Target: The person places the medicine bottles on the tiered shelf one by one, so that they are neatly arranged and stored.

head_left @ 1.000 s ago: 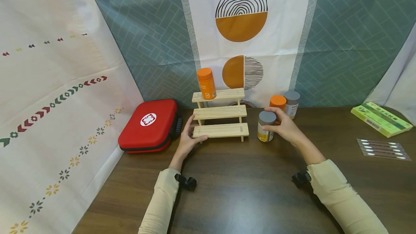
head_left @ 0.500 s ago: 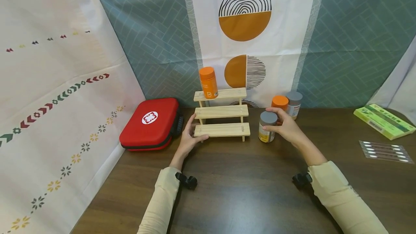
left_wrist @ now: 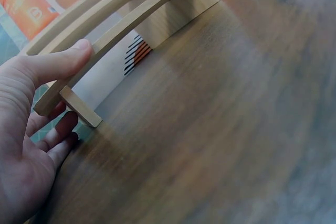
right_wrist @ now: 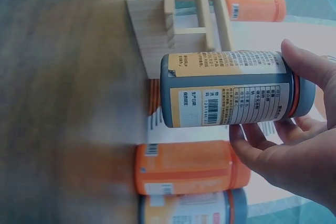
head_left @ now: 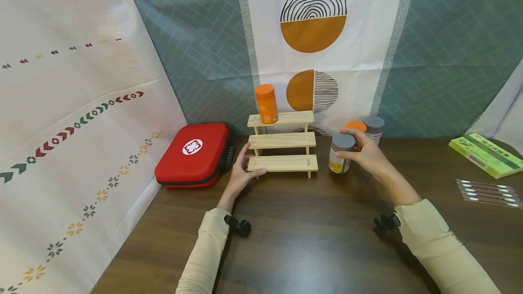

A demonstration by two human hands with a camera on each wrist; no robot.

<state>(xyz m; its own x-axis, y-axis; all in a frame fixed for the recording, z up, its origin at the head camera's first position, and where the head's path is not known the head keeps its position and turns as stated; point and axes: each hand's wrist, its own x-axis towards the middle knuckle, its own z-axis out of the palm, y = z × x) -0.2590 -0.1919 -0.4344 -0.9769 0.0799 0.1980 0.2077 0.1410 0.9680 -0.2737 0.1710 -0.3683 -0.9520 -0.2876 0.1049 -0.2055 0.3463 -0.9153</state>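
Note:
A three-tier wooden display rack stands at the back of the table. My left hand grips its left end; the left wrist view shows the thumb over the lowest shelf and fingers beneath. In my right hand is a grey-lidded pill bottle, pinched near its lid, upright and slightly above the table, right of the rack. An orange pill bottle stands on the top shelf at the left. Behind the right hand, another orange bottle and a second grey-lidded bottle stand side by side.
Left of the rack lies a red first-aid case with a white emblem. At the far right are a green and yellow box and a clear pack of cotton swabs. A patterned cloth hangs behind the table.
The held grey-lidded bottle has risen slightly and now covers more of the orange bottle, with my right hand. My left hand stays on the rack. The head view has shifted a little left.

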